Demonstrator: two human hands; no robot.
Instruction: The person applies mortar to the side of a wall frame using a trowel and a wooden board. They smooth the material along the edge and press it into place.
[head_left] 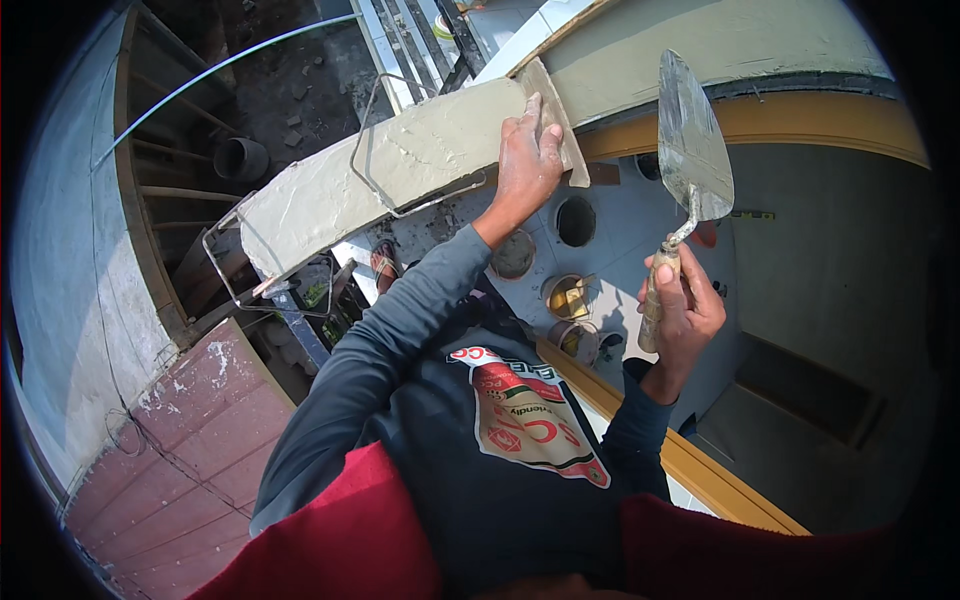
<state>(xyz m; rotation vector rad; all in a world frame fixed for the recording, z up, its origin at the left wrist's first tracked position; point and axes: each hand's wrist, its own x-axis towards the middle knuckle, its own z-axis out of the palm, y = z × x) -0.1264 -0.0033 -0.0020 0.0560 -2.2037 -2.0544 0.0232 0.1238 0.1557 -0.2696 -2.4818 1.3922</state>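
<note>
My right hand (680, 305) grips the wooden handle of a pointed trowel (690, 135), its blade raised upward and smeared with grey mortar. At the end of a mortar-coated ledge (420, 140), my left hand (528, 165) holds a thin mortar-stained board (572, 150) set crosswise. Its fingers lie along the board's near face and the thumb presses beside them. The ledge's coating is pale grey, ridged in places. Bent steel rod clamps (357, 165) straddle the ledge left of my hand. Beyond the board, a smoother plastered surface (700, 45) runs off to the right.
Down below stand several buckets (576, 222), some holding grey mix, and a yellow spirit level (753, 214). Orange-yellow frame edges (690, 470) pass near my right arm. A pink wall (210, 420) with a dark cable lies left. A sandalled foot (384, 265) shows under the ledge.
</note>
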